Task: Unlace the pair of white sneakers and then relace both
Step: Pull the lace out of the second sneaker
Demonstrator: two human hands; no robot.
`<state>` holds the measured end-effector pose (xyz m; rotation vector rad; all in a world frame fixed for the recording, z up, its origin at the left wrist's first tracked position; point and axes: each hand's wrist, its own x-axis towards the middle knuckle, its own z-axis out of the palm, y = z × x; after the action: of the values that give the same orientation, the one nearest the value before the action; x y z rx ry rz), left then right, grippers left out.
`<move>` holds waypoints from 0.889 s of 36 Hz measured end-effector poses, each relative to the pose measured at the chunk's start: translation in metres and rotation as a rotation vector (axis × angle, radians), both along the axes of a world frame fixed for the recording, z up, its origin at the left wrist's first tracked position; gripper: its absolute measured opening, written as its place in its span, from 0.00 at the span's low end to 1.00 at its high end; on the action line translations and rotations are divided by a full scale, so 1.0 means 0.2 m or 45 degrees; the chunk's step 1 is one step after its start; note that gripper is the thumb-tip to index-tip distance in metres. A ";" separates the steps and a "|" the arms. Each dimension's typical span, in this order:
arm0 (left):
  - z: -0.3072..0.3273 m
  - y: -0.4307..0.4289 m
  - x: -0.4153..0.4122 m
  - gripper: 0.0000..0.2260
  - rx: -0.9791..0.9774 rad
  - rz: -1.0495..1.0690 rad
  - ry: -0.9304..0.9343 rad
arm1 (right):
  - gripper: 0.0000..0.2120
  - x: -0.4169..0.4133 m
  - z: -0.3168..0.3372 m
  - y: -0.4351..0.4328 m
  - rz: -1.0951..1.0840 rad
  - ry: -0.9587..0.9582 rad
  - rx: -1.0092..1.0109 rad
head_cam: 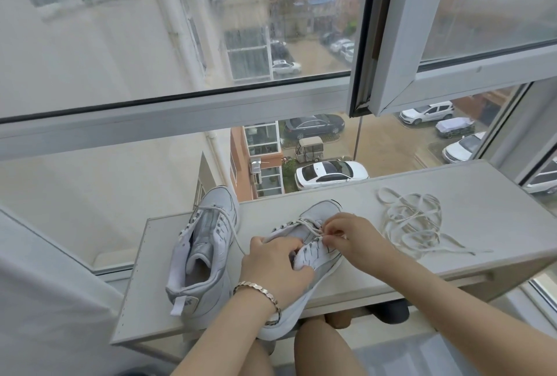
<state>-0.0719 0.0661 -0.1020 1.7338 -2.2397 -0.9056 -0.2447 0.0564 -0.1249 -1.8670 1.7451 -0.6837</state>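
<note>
My left hand (272, 267) grips the white leather sneaker (319, 213) on the pale grey shelf (376, 270), right hand (349, 237) pinching its white lace (307, 223) at an eyelet. Lacing underway, I reckon; next, pull it through.

Two sneakers (205, 255) on shelf (452, 195), side by side; loose lace (413, 219) to right; window (180, 104) behind.
</note>
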 end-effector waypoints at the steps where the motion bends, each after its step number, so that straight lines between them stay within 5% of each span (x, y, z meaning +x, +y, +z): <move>1: 0.00 0.00 -0.01 0.18 -0.001 0.009 -0.002 | 0.05 0.01 0.00 -0.01 0.004 0.008 0.016; 6: -0.01 0.01 -0.02 0.06 -0.039 0.040 0.014 | 0.07 0.02 0.01 -0.05 -0.039 0.039 0.053; 15: 0.00 0.03 -0.03 0.06 -0.056 0.034 0.007 | 0.09 -0.04 0.04 -0.15 -0.284 -0.055 0.064; 22: -0.01 -0.01 -0.02 0.02 -0.029 0.063 0.004 | 0.03 0.01 0.12 -0.14 0.108 0.152 0.187; 27: -0.03 -0.01 0.00 0.05 -0.075 0.055 0.045 | 0.11 -0.11 0.20 -0.07 0.208 0.476 0.535; 32: -0.06 -0.01 0.00 0.08 -0.062 0.072 0.084 | 0.12 -0.05 0.20 -0.08 0.002 0.375 0.089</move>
<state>-0.0728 0.0639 -0.1136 1.7118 -2.1421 -0.8753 -0.2556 0.0401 -0.0858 -2.0001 1.9184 -0.3542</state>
